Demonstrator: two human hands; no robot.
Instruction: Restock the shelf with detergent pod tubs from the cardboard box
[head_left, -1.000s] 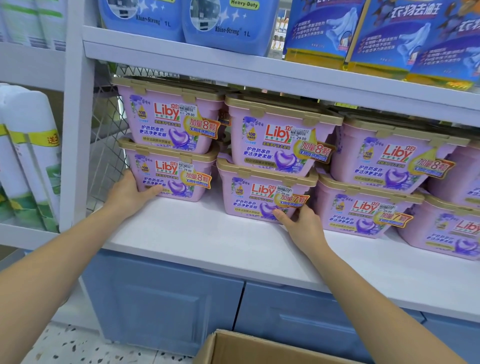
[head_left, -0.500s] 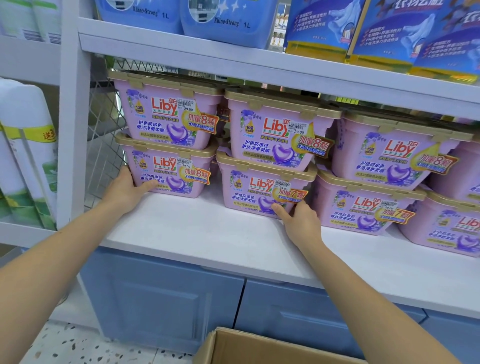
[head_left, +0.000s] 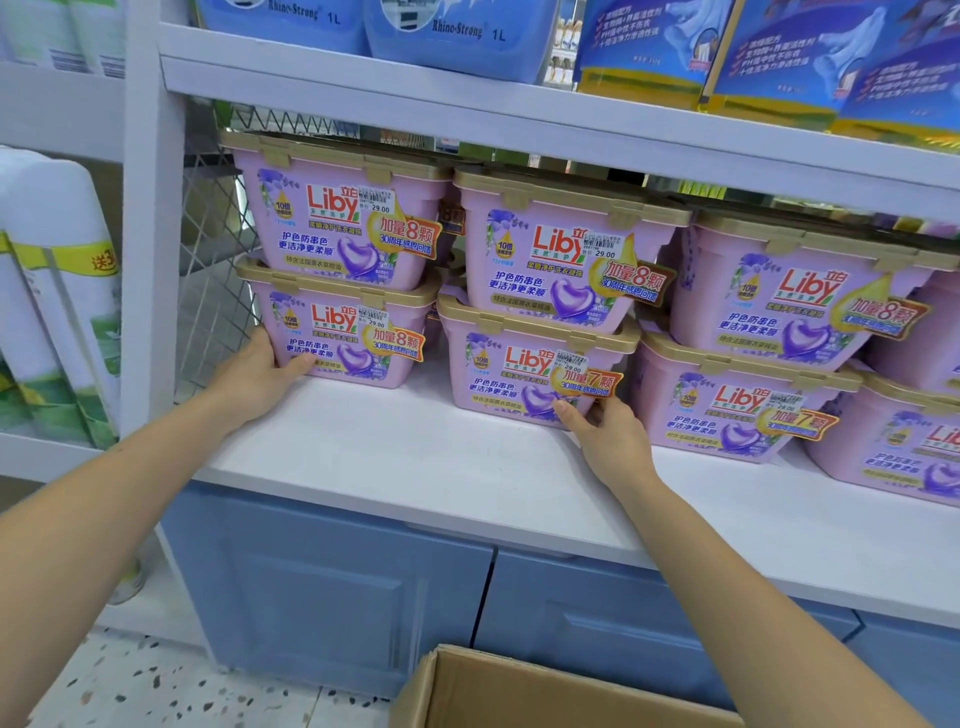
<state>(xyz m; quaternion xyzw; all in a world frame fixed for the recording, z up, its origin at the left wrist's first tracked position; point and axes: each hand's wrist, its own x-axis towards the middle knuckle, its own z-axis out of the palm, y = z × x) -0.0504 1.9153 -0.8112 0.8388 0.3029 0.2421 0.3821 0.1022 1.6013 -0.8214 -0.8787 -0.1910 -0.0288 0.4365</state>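
Note:
Lilac detergent pod tubs with gold lids stand two high along the white shelf (head_left: 415, 467). My left hand (head_left: 254, 376) grips the bottom left corner of the lower left tub (head_left: 337, 338), with the thumb across its front and the fingers along its side. My right hand (head_left: 610, 441) holds the bottom right corner of the lower middle tub (head_left: 519, 374). Its thumb lies on the front and its fingers reach into the gap beside the neighbouring tub (head_left: 727, 400). The open cardboard box (head_left: 519, 691) sits on the floor below; its inside is hidden.
A wire mesh panel (head_left: 218, 260) closes the shelf's left end beside a white upright post (head_left: 150, 260). Blue detergent bottles (head_left: 457, 31) and blue pouches (head_left: 779, 57) fill the shelf above. Blue cabinet doors (head_left: 332, 587) are below, and white and green bottles (head_left: 57, 291) stand at the left.
Both hands stay on the same two lower tubs. The view has tilted slightly, and more of the cardboard box shows at the bottom.

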